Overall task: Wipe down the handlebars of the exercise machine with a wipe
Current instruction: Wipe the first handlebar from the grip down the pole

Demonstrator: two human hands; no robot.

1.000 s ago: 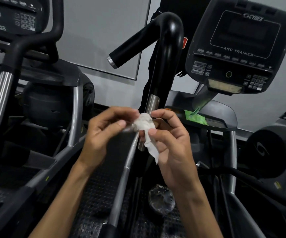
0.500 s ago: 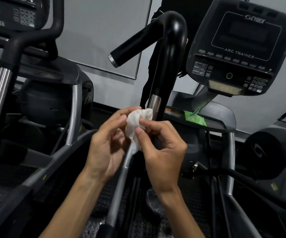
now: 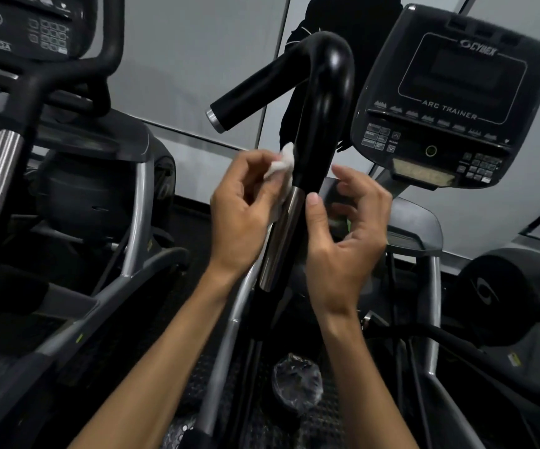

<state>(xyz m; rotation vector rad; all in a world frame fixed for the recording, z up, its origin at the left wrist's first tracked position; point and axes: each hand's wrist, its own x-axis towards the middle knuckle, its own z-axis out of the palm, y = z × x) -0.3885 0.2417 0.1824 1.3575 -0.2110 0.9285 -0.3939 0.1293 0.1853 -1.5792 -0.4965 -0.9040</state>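
Handlebar (image 3: pixel 322 124) stands upright at centre, black above a silver sleeve; the white wipe (image 3: pixel 282 165) is pressed on its left side, gripped by the left hand (image 3: pixel 242 218), while the right hand (image 3: pixel 343 241) is loosely open beside it, near the console (image 3: pixel 456 92)

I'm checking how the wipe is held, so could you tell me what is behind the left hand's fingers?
The white wipe sits behind the left hand, held against the black handlebar. Only its upper bunch and a strip by the chrome sleeve show; the hand covers the rest.
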